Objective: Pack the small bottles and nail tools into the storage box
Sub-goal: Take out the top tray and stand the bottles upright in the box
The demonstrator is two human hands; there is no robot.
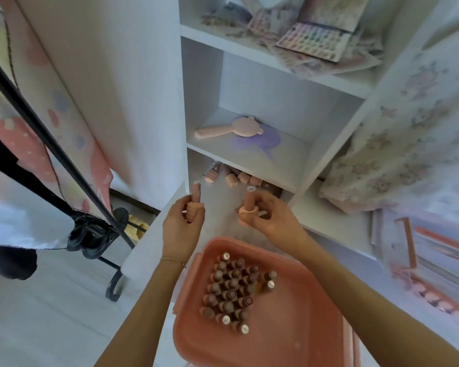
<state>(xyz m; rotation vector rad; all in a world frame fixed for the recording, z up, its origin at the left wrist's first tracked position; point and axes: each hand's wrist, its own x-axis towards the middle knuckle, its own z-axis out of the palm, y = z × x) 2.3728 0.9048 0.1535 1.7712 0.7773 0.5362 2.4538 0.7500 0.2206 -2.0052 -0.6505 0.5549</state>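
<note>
A: How many bottles stood in the storage box?

B: Roughly thirty, upright and packed tight in its left half; I couldn't count them exactly.

A: And the hands?

B: Two, both just beyond the box. The left hand gripped one small bottle, cap up. The right hand pinched another bottle among curled fingers.

A: What lay farther off?

B: About six loose bottles on the lowest shelf, partly hidden under the shelf board above. On that board lay one pink hairbrush. Higher up, colour palettes.
</note>
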